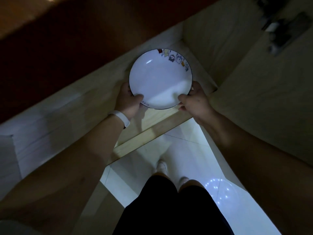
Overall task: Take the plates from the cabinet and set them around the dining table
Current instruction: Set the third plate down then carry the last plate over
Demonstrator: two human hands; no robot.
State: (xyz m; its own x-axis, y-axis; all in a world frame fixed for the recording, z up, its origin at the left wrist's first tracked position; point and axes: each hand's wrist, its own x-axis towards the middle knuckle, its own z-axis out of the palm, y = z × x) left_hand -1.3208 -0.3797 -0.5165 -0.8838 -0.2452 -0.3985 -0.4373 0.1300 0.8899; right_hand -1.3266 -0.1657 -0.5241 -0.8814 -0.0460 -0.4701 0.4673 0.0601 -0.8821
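A white plate (159, 77) with a dark rim and small coloured drawings along its far right edge is held over the pale wooden cabinet shelf (149, 131). My left hand (127, 100), with a white band on the wrist, grips the plate's near left rim, thumb on top. My right hand (194, 100) grips the near right rim, thumb on top as well. The plate lies roughly level, just inside the cabinet opening. Whether more plates lie under it is hidden.
An open pale cabinet door (264, 99) stands at the right, with a dark metal hinge (284, 29) near the top. A dark wooden surface (71, 39) lies at the upper left. Glossy white floor tiles (183, 153) and my legs in dark shorts (169, 209) are below.
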